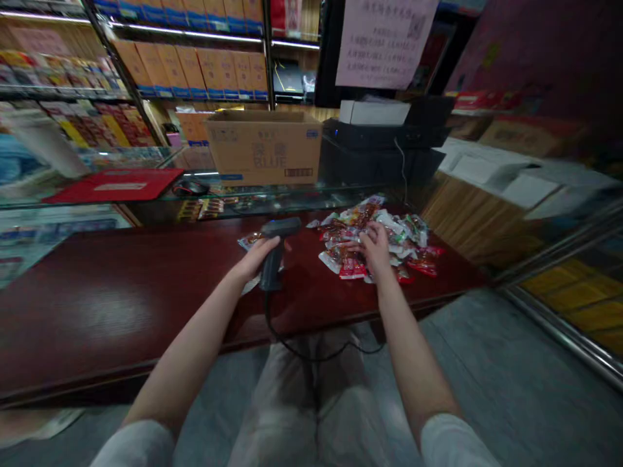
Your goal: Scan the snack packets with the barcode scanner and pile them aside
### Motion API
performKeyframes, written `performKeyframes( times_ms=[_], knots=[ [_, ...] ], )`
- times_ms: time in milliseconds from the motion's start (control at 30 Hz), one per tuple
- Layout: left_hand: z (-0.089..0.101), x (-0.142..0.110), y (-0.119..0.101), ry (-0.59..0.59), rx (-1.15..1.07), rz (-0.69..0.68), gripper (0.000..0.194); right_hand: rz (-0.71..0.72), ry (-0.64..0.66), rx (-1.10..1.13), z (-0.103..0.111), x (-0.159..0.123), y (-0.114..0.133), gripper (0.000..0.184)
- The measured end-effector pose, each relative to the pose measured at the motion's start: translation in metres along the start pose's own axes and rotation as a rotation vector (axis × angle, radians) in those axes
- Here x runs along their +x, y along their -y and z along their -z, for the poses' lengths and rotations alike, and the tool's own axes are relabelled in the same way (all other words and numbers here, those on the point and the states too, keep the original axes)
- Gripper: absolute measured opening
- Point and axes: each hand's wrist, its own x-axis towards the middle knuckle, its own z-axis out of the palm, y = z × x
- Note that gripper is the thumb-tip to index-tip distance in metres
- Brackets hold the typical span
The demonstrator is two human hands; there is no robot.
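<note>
My left hand (257,258) is closed round the grip of a dark handheld barcode scanner (270,263), held upright above the wooden table. A black cable runs from the scanner's base across my lap. Behind and beneath this hand, a small snack packet (249,240) and something pale lie partly hidden. My right hand (376,250) rests over a pile of small plastic-wrapped snack packets (341,250) with red, white and brown wrappers. Its fingers are bent and apart, touching the packets; no packet is plainly gripped, though blur softens the fingertips.
A dark red wooden table (121,285) spans the front. Behind it stand a glass counter, an open cardboard box (265,149), a red mat (117,185), a mouse (191,187) and a black printer-like machine (384,133). Cartons (467,194) stand at right; stocked shelves rise behind.
</note>
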Motion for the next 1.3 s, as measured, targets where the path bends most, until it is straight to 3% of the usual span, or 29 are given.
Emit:
performKeyframes(
  times_ms=[500, 833, 1133, 1300],
  knots=[
    [-0.013, -0.001, 0.005, -0.004, -0.032, -0.003, 0.050, 0.175, -0.002, -0.308, 0.003, -0.010, -0.015, 0.045],
    [-0.017, -0.004, -0.001, 0.058, -0.077, -0.046, 0.057, 0.244, -0.045, -0.570, -0.004, -0.012, -0.012, 0.040],
    [-0.003, -0.005, -0.010, -0.068, -0.077, -0.034, 0.057, 0.227, -0.079, -0.601, -0.007, -0.013, -0.002, 0.037],
    [0.015, -0.011, -0.012, -0.186, -0.047, 0.002, 0.050, 0.288, -0.096, -0.846, -0.006, -0.006, 0.011, 0.030]
  ],
)
